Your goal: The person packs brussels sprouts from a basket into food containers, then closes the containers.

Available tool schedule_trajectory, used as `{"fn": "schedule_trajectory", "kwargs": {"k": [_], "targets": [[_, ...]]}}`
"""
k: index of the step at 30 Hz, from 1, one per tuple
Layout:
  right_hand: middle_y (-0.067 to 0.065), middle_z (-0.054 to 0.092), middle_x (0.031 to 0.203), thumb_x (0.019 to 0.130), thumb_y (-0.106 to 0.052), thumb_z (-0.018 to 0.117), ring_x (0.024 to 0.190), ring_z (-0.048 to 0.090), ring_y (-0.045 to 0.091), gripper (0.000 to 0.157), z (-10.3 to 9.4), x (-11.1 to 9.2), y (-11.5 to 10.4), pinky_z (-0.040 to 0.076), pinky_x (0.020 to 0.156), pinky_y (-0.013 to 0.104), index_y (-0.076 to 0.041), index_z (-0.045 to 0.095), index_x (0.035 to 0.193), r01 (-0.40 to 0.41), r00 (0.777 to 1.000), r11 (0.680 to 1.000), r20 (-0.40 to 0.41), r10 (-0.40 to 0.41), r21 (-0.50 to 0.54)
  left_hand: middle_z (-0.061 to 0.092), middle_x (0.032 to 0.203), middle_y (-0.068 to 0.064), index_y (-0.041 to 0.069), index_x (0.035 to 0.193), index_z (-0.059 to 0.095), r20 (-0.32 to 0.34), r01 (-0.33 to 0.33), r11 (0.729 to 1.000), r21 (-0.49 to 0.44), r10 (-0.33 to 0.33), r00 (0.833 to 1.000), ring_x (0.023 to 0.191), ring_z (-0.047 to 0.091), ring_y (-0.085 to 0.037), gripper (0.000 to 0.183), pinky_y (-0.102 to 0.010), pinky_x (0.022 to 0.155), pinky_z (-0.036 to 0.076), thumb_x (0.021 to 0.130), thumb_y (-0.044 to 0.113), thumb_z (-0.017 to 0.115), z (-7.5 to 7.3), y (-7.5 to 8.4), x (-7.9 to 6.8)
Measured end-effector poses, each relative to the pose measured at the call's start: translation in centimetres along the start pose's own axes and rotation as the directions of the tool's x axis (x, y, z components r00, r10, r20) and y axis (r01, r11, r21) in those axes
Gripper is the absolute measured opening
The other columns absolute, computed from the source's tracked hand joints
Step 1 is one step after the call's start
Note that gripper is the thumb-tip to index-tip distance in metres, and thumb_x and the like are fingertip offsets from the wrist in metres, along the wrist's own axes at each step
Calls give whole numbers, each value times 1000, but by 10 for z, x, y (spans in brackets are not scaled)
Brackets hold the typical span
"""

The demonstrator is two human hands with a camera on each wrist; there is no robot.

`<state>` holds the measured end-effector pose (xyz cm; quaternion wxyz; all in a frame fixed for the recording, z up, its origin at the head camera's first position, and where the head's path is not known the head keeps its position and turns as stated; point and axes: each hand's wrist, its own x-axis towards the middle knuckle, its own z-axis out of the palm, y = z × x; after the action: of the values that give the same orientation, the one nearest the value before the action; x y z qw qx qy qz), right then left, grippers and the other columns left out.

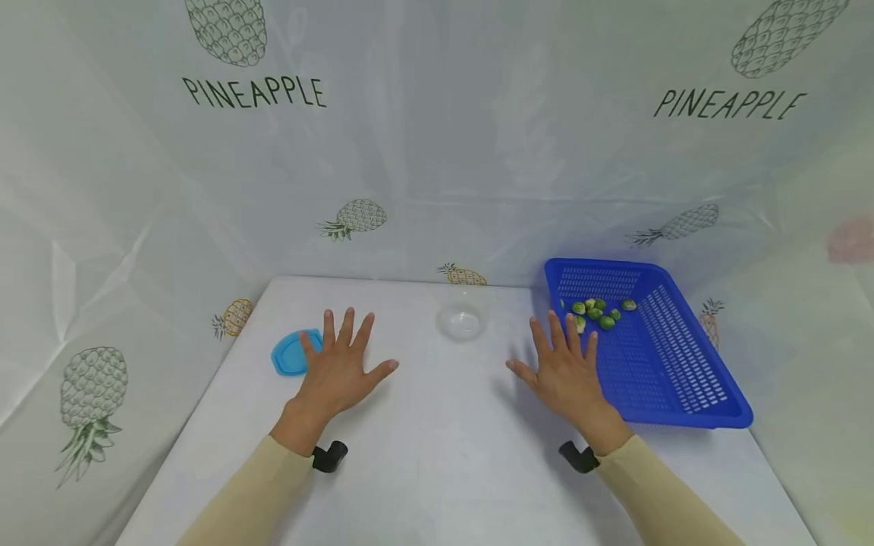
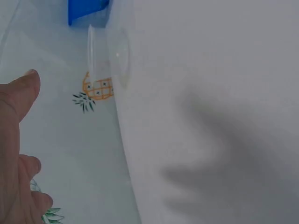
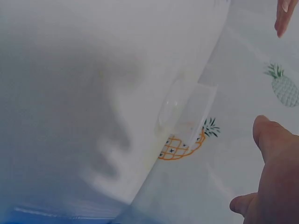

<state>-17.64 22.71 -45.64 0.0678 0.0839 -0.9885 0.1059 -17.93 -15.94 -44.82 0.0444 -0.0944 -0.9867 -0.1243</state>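
To avoid knocking the transparent tub (image 1: 462,321), we hold the left hand (image 1: 337,377) near the blue lid (image 1: 290,356), the right hand (image 1: 567,377) near the plastic basket (image 1: 635,379), fingers outstretched and empty.

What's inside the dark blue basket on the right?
Green Brussels sprouts lie toward the far left of the basket. The right hand covers part of its left side; anything behind can't be seen.

Booth-like enclosure: pale, shiny, pineapple-printed sheeting (image 1: 464,152) rises behind and along both sides of white bench (image 1: 437,455); PINEAPPLE lettering (image 1: 256,93) across back. Whether home or workplace lies beyond, cannot tell.
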Motion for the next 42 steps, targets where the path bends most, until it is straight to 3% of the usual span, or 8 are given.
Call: {"fn": "schedule_trajectory", "kwargs": {"k": [10, 17, 24, 28, 32, 42], "targets": [[24, 10, 175, 104, -64, 53, 161, -1, 48, 90, -2, 10, -2, 1, 124, 78, -7, 24, 168, 18, 1000, 1000, -18, -18, 5, 13, 174, -23, 15, 170, 23, -9, -17, 1000, -17, 17, 1000, 160, -4, -52, 101, -81, 122, -4, 96, 75, 54, 9, 6, 19], [29, 17, 172, 107, -49, 56, 161, 10, 48, 88, -2, 37, -22, 11, 128, 71, 7, 20, 165, 49, 998, 998, -32, -48, 31, 13, 174, -25, 9, 169, 22, 21, -55, 998, -15, 55, 998, 162, -1, -47, 98, -67, 131, 3, 99, 70, 53, 18, 23, 49], [27, 16, 173, 105, -38, 62, 161, 13, 44, 87, 11, 68, -37, 16, 130, 67, 7, 17, 165, 61, 997, 998, 52, -62, 13, 14, 175, -19, 4, 168, 20, 98, -105, 994, -4, 105, 990, 164, 3, -39, 98, -58, 134, 7, 102, 70, 49, 36, 54, 84], [24, 17, 173, 102, -33, 65, 162, 13, 42, 89, 22, 83, -40, 17, 131, 64, 6, 17, 166, 78, 990, 997, 123, -75, -24, 17, 175, -18, 3, 168, 20, 121, -134, 991, 8, 132, 984, 164, 6, -36, 99, -57, 134, 10, 102, 72, 45, 54, 67, 98], [22, 16, 174, 98, -28, 68, 162, 12, 41, 92, 35, 96, -41, 16, 131, 62, 4, 16, 167, 72, 980, 997, 185, -72, 4, 20, 174, -19, 2, 167, 23, 128, -137, 990, 6, 136, 982, 164, 10, -36, 95, -57, 134, 14, 104, 70, 43, 67, 79, 108], [24, 16, 174, 95, -21, 67, 163, 13, 40, 93, 57, 109, -38, 19, 132, 60, 5, 13, 166, 39, 967, 997, 249, -53, 60, 19, 175, -18, 0, 167, 21, 187, -141, 989, -40, 146, 971, 164, 11, -36, 88, -56, 133, 16, 109, 65, 35, 80, 88, 125]]}}
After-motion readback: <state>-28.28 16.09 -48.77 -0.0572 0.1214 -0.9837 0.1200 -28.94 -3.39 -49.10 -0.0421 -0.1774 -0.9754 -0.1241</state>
